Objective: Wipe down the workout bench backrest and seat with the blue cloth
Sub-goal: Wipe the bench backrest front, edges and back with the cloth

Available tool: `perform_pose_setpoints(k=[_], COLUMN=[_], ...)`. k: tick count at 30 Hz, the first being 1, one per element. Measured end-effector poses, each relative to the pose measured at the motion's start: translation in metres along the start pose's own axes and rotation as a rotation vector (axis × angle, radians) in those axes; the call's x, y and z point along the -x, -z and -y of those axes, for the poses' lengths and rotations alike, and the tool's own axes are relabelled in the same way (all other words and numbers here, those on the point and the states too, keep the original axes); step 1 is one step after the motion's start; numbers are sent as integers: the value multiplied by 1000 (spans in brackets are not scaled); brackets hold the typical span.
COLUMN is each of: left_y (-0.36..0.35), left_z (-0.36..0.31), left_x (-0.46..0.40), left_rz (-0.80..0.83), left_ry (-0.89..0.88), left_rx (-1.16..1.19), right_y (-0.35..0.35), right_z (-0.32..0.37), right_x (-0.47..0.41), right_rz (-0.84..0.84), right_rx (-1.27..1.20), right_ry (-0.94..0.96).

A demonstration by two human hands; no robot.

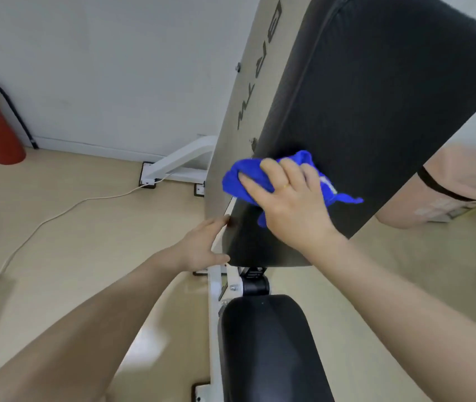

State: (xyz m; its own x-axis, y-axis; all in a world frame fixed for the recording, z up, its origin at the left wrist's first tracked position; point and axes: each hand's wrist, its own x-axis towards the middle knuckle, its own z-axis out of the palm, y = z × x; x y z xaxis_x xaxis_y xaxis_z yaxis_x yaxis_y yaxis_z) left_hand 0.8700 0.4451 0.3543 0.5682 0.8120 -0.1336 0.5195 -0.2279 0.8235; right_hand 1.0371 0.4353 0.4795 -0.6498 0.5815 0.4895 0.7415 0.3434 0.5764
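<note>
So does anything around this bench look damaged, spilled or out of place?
Nothing damaged or spilled. One oddity: a white cable trails loose across the floor to the bench's frame foot by the wall. The backrest and seat padding look intact.
</note>
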Motion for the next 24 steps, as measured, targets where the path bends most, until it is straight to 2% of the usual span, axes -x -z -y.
perform_pose_setpoints(k=[2,4,6,9,12,16,18,22,24], left_y=[22,43,58,65,57,43,37,36,38], left_z=[2,8,15,26,32,37,33,16,8], left_x=[14,27,37,45,50,64,69,65,61], left_rz=[160,218,196,104,16,-64,-96,-151,-197], left_ry=[47,102,159,194,172,191,206,201,186], left_rx=[-196,-252,-247,-217,-181,-122,-90,-48,-18], right_y=[11,14,6,-13,-28,-25,-13,9,11], right_z=[-10,-7,10,53,95,100,82,32,21], right_x=[-42,-64,-63,-29,8,15,2,-29,-40], right_rz=[-92,-40,51,356,612,752,652,158,25], right_rx=[82,134,187,246,138,114,120,183,214], right_ry=[-141,-167,-105,9,112,208,131,-147,-190])
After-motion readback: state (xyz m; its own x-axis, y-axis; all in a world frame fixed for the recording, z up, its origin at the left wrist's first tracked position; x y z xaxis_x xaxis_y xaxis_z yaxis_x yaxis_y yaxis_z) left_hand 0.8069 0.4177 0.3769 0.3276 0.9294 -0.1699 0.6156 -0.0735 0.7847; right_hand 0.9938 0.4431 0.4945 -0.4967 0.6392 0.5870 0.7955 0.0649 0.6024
